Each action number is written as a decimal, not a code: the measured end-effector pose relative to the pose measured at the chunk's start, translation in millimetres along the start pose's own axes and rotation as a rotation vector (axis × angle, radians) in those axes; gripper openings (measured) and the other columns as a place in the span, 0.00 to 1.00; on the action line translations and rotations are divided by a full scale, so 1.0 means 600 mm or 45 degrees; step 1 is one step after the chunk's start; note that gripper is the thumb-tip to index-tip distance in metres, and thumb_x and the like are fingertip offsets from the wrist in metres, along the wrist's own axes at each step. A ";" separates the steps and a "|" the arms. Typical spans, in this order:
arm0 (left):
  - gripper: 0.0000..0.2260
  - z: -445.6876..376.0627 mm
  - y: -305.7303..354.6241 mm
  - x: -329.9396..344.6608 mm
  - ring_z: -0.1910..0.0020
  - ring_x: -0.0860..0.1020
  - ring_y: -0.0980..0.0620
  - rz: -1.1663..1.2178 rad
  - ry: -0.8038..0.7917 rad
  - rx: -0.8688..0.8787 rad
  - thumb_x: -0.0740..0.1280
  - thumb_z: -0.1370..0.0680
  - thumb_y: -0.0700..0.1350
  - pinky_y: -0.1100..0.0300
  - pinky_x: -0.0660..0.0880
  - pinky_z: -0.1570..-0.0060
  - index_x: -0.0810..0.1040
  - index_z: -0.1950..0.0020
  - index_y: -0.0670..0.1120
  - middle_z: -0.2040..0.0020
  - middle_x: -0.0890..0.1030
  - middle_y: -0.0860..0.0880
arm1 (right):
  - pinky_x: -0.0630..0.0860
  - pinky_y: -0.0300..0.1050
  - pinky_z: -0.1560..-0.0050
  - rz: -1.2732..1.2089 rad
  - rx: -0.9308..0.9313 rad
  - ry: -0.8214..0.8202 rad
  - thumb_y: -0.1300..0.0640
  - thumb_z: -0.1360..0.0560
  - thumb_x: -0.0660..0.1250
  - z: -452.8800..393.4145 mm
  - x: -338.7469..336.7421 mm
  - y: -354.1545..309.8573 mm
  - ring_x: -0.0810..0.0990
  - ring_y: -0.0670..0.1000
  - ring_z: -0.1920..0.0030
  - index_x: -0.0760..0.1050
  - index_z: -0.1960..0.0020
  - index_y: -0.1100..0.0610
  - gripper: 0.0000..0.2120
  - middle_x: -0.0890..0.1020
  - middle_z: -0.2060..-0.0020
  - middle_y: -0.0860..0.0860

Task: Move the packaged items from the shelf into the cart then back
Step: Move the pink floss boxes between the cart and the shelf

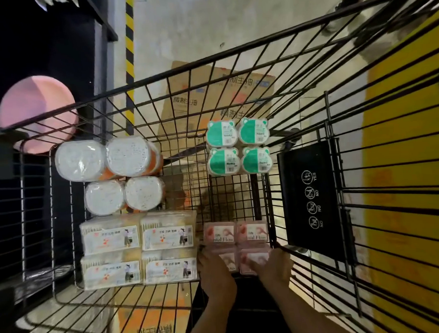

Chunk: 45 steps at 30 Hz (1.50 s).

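Pink floss pack (pixel 236 244) down in the cart (pixel 233 71), near end, right of the cotton swab boxes (pixel 139 249). Left hand (pixel 216 273) and right hand (pixel 274 266) cupped on either side of it, fingers curled round the near edges. Probably two-handed since it's four boxes bundled together. Green bear packs (pixel 238 146) further in, round tubs (pixel 112 172) far left. Setting down or lifting out? Can't tell.

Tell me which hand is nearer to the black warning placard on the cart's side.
Right. The right hand sits just below-left of the black placard, on the pink floss packs. The left hand is farther left, at those packs' other edge.
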<state>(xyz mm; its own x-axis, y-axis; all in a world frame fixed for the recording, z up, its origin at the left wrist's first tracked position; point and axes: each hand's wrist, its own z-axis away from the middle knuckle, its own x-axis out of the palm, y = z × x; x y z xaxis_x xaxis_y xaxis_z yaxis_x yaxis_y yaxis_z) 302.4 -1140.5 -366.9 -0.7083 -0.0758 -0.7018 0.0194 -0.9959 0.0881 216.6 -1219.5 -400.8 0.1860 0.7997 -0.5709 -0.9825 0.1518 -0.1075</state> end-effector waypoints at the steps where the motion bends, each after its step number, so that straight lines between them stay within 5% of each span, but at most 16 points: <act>1: 0.25 -0.002 -0.001 -0.002 0.28 0.63 0.45 0.027 -0.005 -0.008 0.57 0.19 0.36 0.57 0.64 0.32 0.52 0.25 0.38 0.26 0.61 0.41 | 0.71 0.39 0.56 -0.006 -0.037 -0.018 0.44 0.34 0.77 0.002 -0.006 -0.001 0.75 0.54 0.45 0.71 0.42 0.60 0.29 0.75 0.45 0.56; 7: 0.24 0.002 -0.009 0.001 0.30 0.66 0.45 0.056 -0.078 -0.057 0.60 0.21 0.35 0.55 0.68 0.34 0.56 0.26 0.39 0.29 0.66 0.42 | 0.67 0.28 0.69 -0.442 -0.282 -0.190 0.61 0.31 0.75 0.021 -0.075 -0.015 0.80 0.45 0.58 0.73 0.52 0.57 0.12 0.79 0.58 0.48; 14: 0.31 -0.016 -0.003 0.029 0.32 0.68 0.44 0.056 -0.069 -0.186 0.69 0.24 0.48 0.54 0.69 0.36 0.58 0.29 0.37 0.31 0.67 0.40 | 0.81 0.49 0.52 -0.963 -0.182 -0.522 0.62 0.32 0.76 0.023 -0.107 -0.051 0.84 0.53 0.50 0.75 0.45 0.56 0.19 0.84 0.51 0.54; 21: 0.34 -0.029 -0.017 0.060 0.32 0.68 0.44 -0.037 -0.127 -0.096 0.73 0.28 0.51 0.53 0.71 0.37 0.62 0.28 0.42 0.32 0.69 0.43 | 0.79 0.58 0.45 -1.028 -0.218 -0.608 0.59 0.32 0.76 0.017 -0.137 -0.063 0.83 0.55 0.48 0.74 0.41 0.57 0.21 0.84 0.49 0.55; 32: 0.34 -0.051 -0.035 0.090 0.44 0.78 0.46 0.317 -0.148 -0.190 0.78 0.35 0.45 0.53 0.76 0.50 0.66 0.34 0.46 0.42 0.78 0.47 | 0.79 0.46 0.61 -1.100 -0.210 -0.533 0.59 0.30 0.74 0.008 -0.166 -0.089 0.84 0.52 0.55 0.73 0.45 0.57 0.17 0.84 0.53 0.54; 36: 0.36 -0.077 -0.061 0.139 0.43 0.77 0.46 0.294 -0.151 -0.151 0.79 0.39 0.46 0.47 0.76 0.45 0.67 0.35 0.45 0.41 0.78 0.46 | 0.81 0.48 0.59 -1.152 -0.219 -0.536 0.60 0.32 0.75 0.003 -0.169 -0.090 0.85 0.54 0.53 0.73 0.44 0.59 0.19 0.84 0.51 0.56; 39: 0.28 -0.060 -0.040 0.109 0.42 0.74 0.47 0.219 -0.198 -0.032 0.77 0.36 0.49 0.51 0.72 0.42 0.72 0.40 0.43 0.43 0.75 0.46 | 0.81 0.48 0.57 -1.162 -0.237 -0.542 0.60 0.32 0.75 0.001 -0.171 -0.088 0.84 0.55 0.53 0.73 0.44 0.60 0.19 0.84 0.51 0.56; 42: 0.24 -0.067 -0.044 0.117 0.49 0.77 0.47 0.215 -0.287 -0.003 0.74 0.40 0.59 0.51 0.76 0.47 0.78 0.53 0.45 0.52 0.78 0.47 | 0.80 0.43 0.62 -1.173 -0.233 -0.528 0.61 0.31 0.74 -0.001 -0.171 -0.088 0.85 0.51 0.56 0.74 0.44 0.59 0.17 0.84 0.53 0.55; 45: 0.24 -0.074 -0.043 0.112 0.54 0.80 0.52 0.377 -0.311 0.068 0.72 0.40 0.60 0.56 0.80 0.56 0.77 0.49 0.50 0.54 0.79 0.51 | 0.79 0.41 0.65 -1.166 -0.227 -0.529 0.61 0.30 0.74 0.002 -0.174 -0.089 0.85 0.48 0.59 0.74 0.45 0.58 0.16 0.84 0.54 0.54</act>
<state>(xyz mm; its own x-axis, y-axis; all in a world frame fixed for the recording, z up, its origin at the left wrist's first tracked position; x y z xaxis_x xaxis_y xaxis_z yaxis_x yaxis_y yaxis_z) 285.3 -1122.4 -447.6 -0.8250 -0.3394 -0.4518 0.2159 -0.9282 0.3030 249.6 -1310.2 -334.7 0.8182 0.5633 0.1148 -0.4425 0.7446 -0.4998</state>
